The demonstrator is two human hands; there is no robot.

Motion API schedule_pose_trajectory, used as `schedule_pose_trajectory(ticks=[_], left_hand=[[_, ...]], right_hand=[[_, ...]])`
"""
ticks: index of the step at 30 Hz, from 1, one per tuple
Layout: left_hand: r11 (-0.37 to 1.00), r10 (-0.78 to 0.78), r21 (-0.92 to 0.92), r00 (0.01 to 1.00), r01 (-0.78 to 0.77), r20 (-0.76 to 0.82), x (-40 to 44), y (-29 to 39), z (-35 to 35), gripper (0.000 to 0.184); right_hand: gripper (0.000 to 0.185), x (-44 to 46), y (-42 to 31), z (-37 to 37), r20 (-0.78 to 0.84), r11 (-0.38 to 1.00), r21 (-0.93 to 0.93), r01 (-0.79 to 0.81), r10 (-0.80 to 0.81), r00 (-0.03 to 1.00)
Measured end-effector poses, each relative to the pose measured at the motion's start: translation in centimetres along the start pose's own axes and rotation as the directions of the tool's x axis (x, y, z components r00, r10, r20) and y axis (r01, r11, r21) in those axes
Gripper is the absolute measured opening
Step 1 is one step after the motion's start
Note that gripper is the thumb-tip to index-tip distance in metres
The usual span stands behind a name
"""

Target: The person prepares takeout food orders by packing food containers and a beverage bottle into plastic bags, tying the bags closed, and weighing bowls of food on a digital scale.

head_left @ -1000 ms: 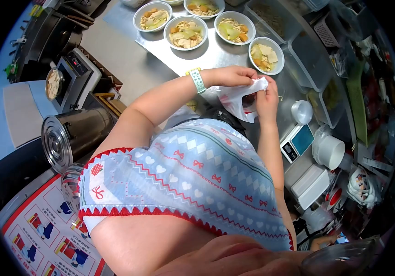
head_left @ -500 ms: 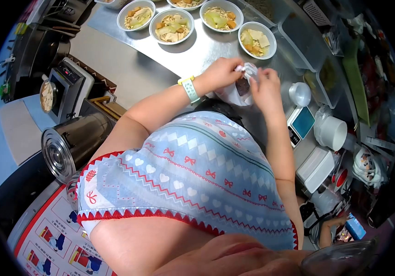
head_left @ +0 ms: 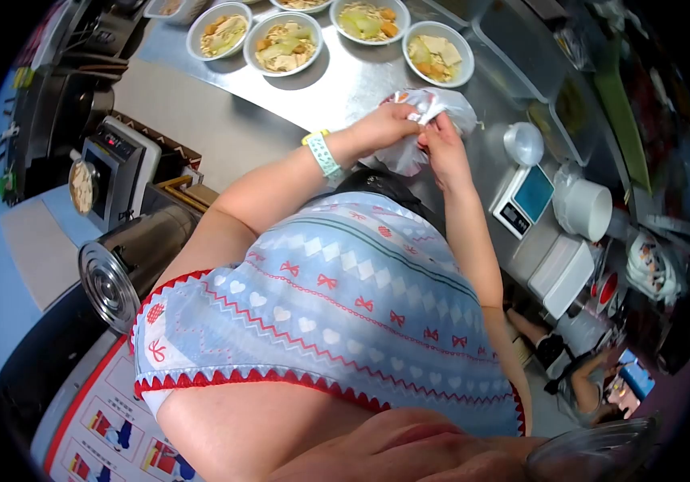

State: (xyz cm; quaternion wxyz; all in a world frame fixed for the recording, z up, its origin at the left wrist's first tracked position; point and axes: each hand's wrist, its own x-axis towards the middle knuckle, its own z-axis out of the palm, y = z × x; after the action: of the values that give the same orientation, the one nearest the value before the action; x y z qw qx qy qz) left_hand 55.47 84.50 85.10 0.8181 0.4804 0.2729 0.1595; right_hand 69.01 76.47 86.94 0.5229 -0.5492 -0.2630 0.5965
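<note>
Close in front of my apron, a white, partly see-through plastic bag (head_left: 404, 159) sits at the near edge of the steel counter (head_left: 325, 98). My left hand (head_left: 389, 126), with a pale watch band on the wrist, pinches the gathered top of the bag. From the other side, my right hand (head_left: 445, 149) has its fingers closed on the same twisted top, touching the left fingertips. What lies inside the bag is not clear. Just beyond it stands a white bowl (head_left: 465, 74) with noodles, greens and tofu-like pieces.
Several similar filled bowls (head_left: 319, 55) line the counter's far side. To the right are a round clear container (head_left: 524, 144), a kitchen scale (head_left: 531, 195) and clear bins (head_left: 519, 60). A steel pot (head_left: 156, 229) stands left. Another person's arm (head_left: 584, 386) is at lower right, near a lit phone.
My hands have come together on the bag's top, which is now gathered into a twist. The bag's far side bulges beyond my hands. The whole view has shifted slightly.
</note>
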Motion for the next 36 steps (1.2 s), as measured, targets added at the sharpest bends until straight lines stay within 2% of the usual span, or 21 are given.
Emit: schedule_pose_trajectory(ticks=[3,5,6,7,9,10,12,13,15,17,19,21,23,24,25,26,27,28,31,34,36], left_hand=[[0.986,-0.104,0.14,0.993,0.095,0.058,0.1,0.7,-0.9,0.015],[0.992,-0.069,0.114,0.991,0.057,0.113,0.4,0.2,-1.6,0.015],[0.991,-0.073,0.116,0.99,0.059,0.12,0.3,0.1,-1.9,0.015],[0.971,-0.009,0.239,1.0,0.011,-0.007,0.2,0.1,-2.1,0.015],[0.861,0.189,0.502,0.968,-0.082,-0.168,0.2,-0.1,-3.3,0.018],[0.843,0.235,0.531,0.947,-0.086,-0.22,0.2,0.4,-4.0,0.02],[0.777,0.313,0.628,0.893,-0.046,-0.322,-0.4,0.8,-5.4,0.025],[0.699,0.328,0.715,0.886,0.006,-0.328,-1.1,1.1,-5.3,0.026],[0.633,0.46,0.77,0.838,-0.078,-0.293,-1.7,-1.0,-4.8,0.027],[0.665,0.417,0.744,0.859,-0.066,-0.297,-1.3,-1.3,-4.7,0.023],[0.887,0.323,0.415,0.913,-0.201,-0.248,0.6,-0.8,-5.1,0.019],[0.884,0.325,0.398,0.935,-0.246,-0.144,0.8,0.1,-3.8,0.017],[0.774,0.283,0.603,0.958,-0.193,-0.057,-0.4,2.5,-1.6,0.021],[0.652,0.35,0.713,0.936,-0.257,0.017,-0.7,3.0,-1.2,0.023],[0.652,0.349,0.713,0.937,-0.259,0.021,-0.8,3.6,-0.7,0.023],[0.587,0.334,0.746,0.933,-0.315,0.131,-0.9,4.2,-0.3,0.024],[0.519,0.31,0.768,0.92,-0.374,0.239,-0.9,4.5,-0.1,0.025],[0.569,0.27,0.772,0.951,-0.284,0.151,-0.2,3.1,-0.5,0.022],[0.652,0.296,0.71,0.951,-0.268,0.087,0.3,2.8,-1.1,0.019],[0.577,0.241,0.794,0.969,-0.189,0.055,0.3,4.3,-1.7,0.018],[0.507,0.215,0.852,0.976,-0.13,0.02,0.4,4.3,-2.2,0.018]], right_hand=[[0.02,0.6,0.0,-1.5,0.056,1.0,-0.03,0.011,-0.009,0.998],[0.017,0.9,-0.2,-2.3,0.149,0.982,-0.186,0.022,0.006,0.989],[0.013,0.7,-0.4,-2.2,0.116,0.972,-0.234,0.011,0.017,0.993],[0.013,0.4,-0.7,-2.4,0.109,0.973,-0.231,0.011,0.014,0.994],[0.011,-0.7,-1.1,-3.0,0.041,0.747,-0.656,0.113,-0.115,0.993],[0.011,-1.2,-1.3,-3.5,0.034,0.747,-0.655,0.114,-0.121,0.992],[0.012,-2.5,-1.8,-4.5,0.156,0.432,-0.847,0.31,-0.356,0.921],[0.012,-3.2,-1.0,-4.5,0.149,0.431,-0.848,0.307,-0.362,0.92],[0.012,-4.1,1.3,-4.3,0.007,0.559,-0.768,0.313,-0.481,0.877],[0.012,-3.6,2.3,-4.2,-0.095,0.643,-0.714,0.277,-0.482,0.871],[0.01,-2.6,1.0,-2.4,-0.266,0.76,-0.626,0.173,-0.417,0.869],[0.009,-2.6,1.5,-2.0,-0.199,0.709,-0.663,0.242,-0.479,0.855],[0.013,-1.9,2.7,-2.5,-0.188,0.958,-0.193,0.211,-0.247,0.95],[0.013,-1.7,2.2,-2.0,-0.192,0.959,-0.191,0.211,-0.248,0.95],[0.016,-1.4,1.6,-1.4,-0.223,0.97,0.022,0.24,-0.23,0.947],[0.019,-1.3,1.2,-0.9,-0.25,0.936,0.233,0.265,-0.206,0.946],[0.019,-1.2,1.2,-0.8,-0.255,0.935,0.232,0.268,-0.207,0.945],[0.022,-1.1,1.1,-0.8,-0.216,0.932,0.239,0.272,-0.222,0.951],[0.03,-1.3,1.0,-0.4,-0.165,0.913,0.293,0.283,-0.244,0.956],[0.035,-0.8,1.2,-0.8,-0.069,0.89,0.38,0.251,-0.243,0.967],[0.022,-0.6,1.1,-0.6,-0.004,0.981,0.142,0.13,-0.131,0.991]])
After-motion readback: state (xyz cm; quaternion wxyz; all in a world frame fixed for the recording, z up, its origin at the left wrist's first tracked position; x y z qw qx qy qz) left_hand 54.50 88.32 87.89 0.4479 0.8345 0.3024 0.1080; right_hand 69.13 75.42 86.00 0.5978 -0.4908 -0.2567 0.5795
